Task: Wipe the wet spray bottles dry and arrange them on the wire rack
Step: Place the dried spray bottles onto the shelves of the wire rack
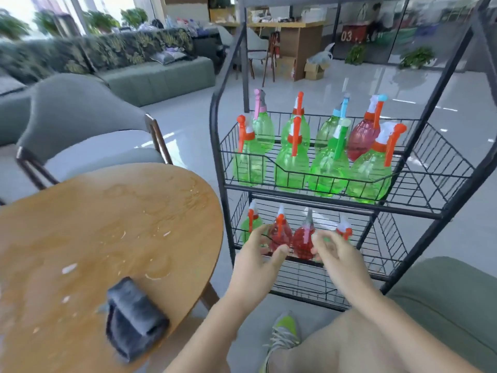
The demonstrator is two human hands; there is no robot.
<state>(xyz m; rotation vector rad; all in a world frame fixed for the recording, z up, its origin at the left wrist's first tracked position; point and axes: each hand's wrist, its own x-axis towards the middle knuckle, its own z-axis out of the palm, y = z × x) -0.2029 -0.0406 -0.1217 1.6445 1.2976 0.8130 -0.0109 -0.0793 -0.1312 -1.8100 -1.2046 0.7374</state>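
Reaching, head view: left hand (259, 255) and right hand (332, 251), fingers loosely spread, apparently holding nothing, at lower basket (376, 267) beside red spray bottles (291, 238) on wire rack (215, 135). Risk: a nudge topples neighbours.

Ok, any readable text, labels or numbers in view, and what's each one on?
"03": white digits on the red box in the background, behind the rack.
More white marks to the right of it on that box: too blurred to read.
Spray bottles: no labels visible.
Cardboard boxes on the floor: any print is too small to read.
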